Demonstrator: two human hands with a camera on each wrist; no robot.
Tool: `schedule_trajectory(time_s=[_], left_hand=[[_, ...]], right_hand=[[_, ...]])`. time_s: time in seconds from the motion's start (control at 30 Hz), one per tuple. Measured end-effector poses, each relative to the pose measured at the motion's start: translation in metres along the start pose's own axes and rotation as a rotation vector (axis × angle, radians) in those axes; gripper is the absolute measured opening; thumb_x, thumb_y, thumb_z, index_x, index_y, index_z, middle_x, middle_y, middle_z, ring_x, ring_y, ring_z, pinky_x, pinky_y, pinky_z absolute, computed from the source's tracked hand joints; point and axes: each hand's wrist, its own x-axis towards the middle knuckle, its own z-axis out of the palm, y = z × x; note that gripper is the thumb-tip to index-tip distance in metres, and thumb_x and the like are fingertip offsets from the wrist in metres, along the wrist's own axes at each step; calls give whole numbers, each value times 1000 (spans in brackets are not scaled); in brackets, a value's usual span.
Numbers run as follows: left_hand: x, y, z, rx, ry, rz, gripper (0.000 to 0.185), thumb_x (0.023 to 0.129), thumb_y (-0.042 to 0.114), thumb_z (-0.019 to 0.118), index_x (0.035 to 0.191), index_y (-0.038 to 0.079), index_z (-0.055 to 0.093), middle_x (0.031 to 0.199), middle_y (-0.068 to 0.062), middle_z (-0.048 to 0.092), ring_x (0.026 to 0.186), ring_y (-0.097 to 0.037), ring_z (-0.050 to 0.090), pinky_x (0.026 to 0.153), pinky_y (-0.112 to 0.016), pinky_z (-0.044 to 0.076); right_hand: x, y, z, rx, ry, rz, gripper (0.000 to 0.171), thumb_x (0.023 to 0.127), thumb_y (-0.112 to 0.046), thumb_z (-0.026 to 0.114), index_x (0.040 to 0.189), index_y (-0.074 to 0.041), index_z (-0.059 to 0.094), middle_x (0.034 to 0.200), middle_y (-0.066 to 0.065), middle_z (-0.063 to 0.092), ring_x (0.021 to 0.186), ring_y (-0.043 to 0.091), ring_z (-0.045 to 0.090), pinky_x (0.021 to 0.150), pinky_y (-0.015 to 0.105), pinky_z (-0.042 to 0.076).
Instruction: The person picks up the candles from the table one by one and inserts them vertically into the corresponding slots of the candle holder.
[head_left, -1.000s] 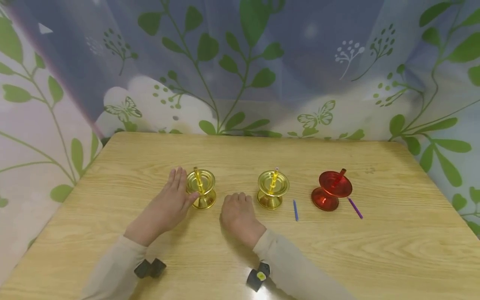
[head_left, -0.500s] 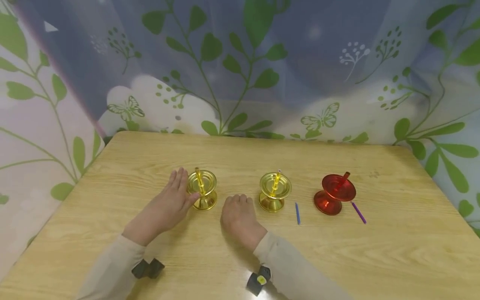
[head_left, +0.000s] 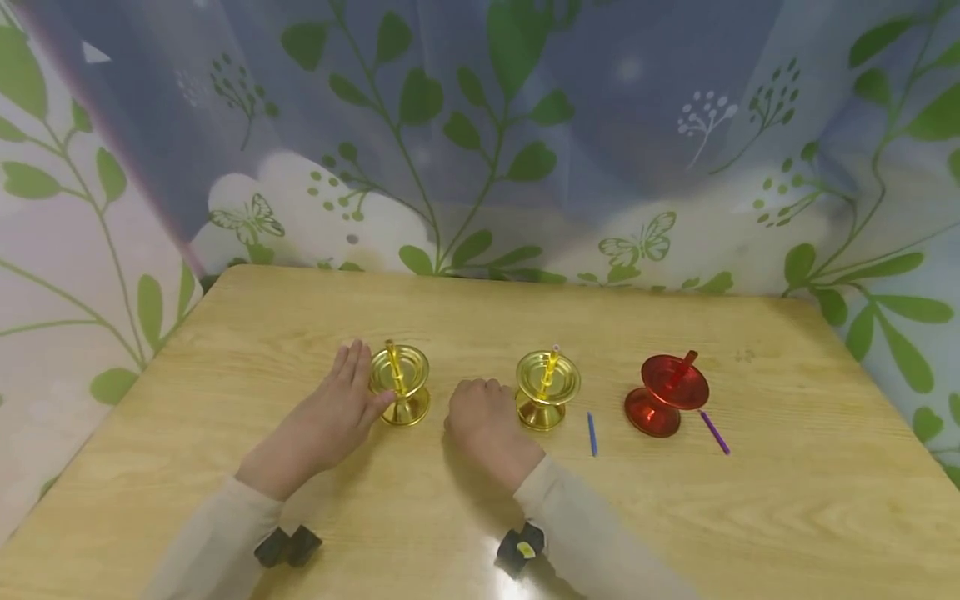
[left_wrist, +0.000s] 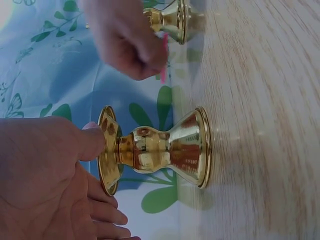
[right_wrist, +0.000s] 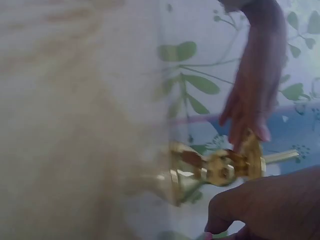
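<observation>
My left hand [head_left: 343,402] lies beside the left gold candle holder [head_left: 401,385], fingers straight, thumb on its dish rim [left_wrist: 106,150]. A yellow stick [head_left: 391,367] stands in that holder. My right hand [head_left: 480,410] rests curled on the table between the two gold holders. In the left wrist view the right hand [left_wrist: 125,42] pinches a thin pink stick [left_wrist: 164,57]. The middle gold holder [head_left: 546,387] carries a yellow stick [head_left: 550,369], and the red holder [head_left: 663,393] a red stick [head_left: 686,365].
A blue stick [head_left: 592,433] lies on the wooden table [head_left: 480,517] between the middle and red holders. A purple stick [head_left: 713,432] lies right of the red holder. A leaf-patterned curtain [head_left: 480,150] hangs behind the table's far edge.
My right hand has crept slightly right, closer to the middle gold holder. The left hand stays at the left holder.
</observation>
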Motion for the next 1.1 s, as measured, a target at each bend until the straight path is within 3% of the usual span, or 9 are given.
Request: schedule_trajectory(time_s=[0.27, 0.43, 0.5, 0.63, 0.73, 0.93, 1.1], left_hand=[[-4, -2, 1, -7, 8, -8, 70, 106, 32, 37, 142, -23, 12, 149, -41, 8, 139, -54, 9, 111, -58, 18], [-3, -1, 1, -5, 1, 8, 70, 106, 31, 38, 142, -23, 13, 149, -42, 9, 139, -54, 10, 111, -58, 18], [-2, -1, 1, 0, -1, 10, 70, 106, 32, 37, 142, -23, 13, 149, -42, 9, 139, -54, 9, 112, -58, 18], [0, -1, 0, 5, -2, 6, 71, 106, 33, 37, 143, -22, 12, 149, -41, 9, 139, -54, 9, 111, -58, 18], [1, 0, -1, 11, 0, 2, 71, 106, 34, 37, 143, -22, 13, 149, -41, 9, 139, -53, 10, 111, -58, 19], [3, 3, -2, 24, -9, -11, 71, 105, 34, 38, 143, -21, 13, 150, -39, 10, 140, -51, 10, 112, -56, 20], [1, 3, -4, 79, -11, -13, 70, 105, 34, 38, 143, -22, 16, 150, -39, 13, 141, -50, 11, 112, -57, 19]], right_hand=[[7, 9, -40, 276, 107, -25, 23, 91, -11, 56, 70, -3, 51, 65, 5, 47, 55, 15, 46, 44, 27, 46], [11, 8, -62, 467, 260, -68, 16, 89, -5, 55, 74, -1, 51, 64, 4, 44, 52, 11, 39, 42, 21, 35], [13, 8, -67, 546, 316, -126, 12, 89, -3, 56, 78, 0, 53, 67, 4, 48, 54, 11, 41, 45, 19, 35], [21, 5, -68, 660, 398, -273, 6, 92, -3, 56, 89, 1, 59, 78, 6, 58, 66, 15, 53, 55, 19, 42], [25, 1, -63, 703, 489, -334, 6, 93, -3, 57, 93, 1, 61, 84, 7, 61, 72, 17, 56, 63, 20, 46], [29, 1, -57, 808, 660, -417, 5, 92, -2, 62, 95, 2, 64, 87, 7, 65, 72, 16, 56, 64, 22, 47], [32, -7, -53, 827, 724, -460, 7, 91, -2, 66, 96, 2, 67, 88, 8, 68, 72, 14, 57, 59, 20, 44]])
